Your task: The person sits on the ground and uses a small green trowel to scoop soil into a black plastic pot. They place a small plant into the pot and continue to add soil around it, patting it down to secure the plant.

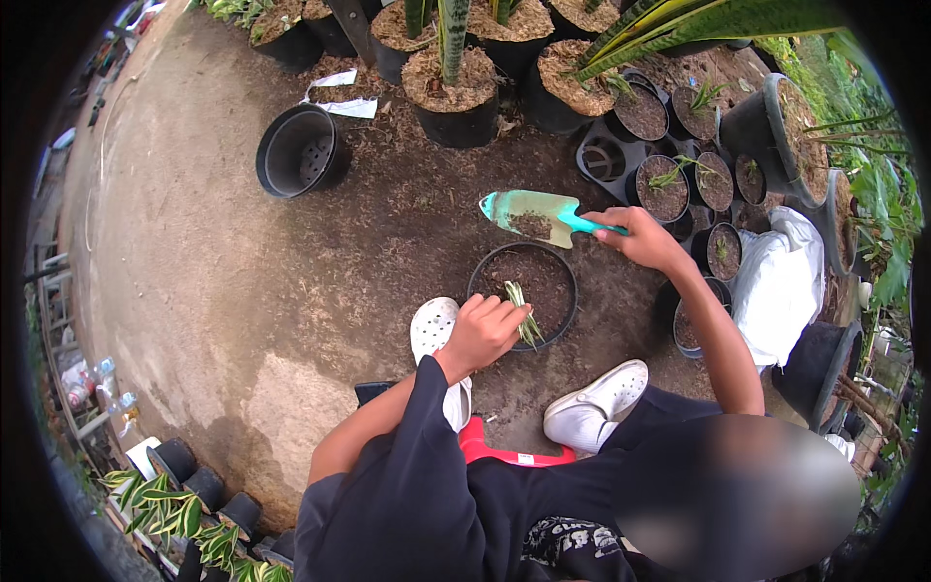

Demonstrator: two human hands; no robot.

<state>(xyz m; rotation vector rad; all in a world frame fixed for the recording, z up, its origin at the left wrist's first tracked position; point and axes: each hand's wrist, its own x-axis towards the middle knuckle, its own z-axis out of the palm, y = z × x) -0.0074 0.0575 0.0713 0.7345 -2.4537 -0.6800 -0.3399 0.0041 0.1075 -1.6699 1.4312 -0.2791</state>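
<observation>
My left hand [486,331] grips a small bunch of narrow green-and-white leaves [521,313] over the near left part of a round black pot [575,305]. Dark soil [502,266] fills the inside of that pot. In my right hand [640,236] is the handle of a turquoise hand trowel [534,211], held just beyond the pot's far rim. Its blade points left, and some dark soil clings to it. Whether the leaf bunch touches the soil cannot be made out.
An empty black pot [297,153] lies tilted to the far left. Large potted snake plants [451,87] line the back. Small pots of seedlings [662,188] sit in a black tray [602,156] on the right, near a white sack [774,287]. A red plastic stool [516,455] is beneath me.
</observation>
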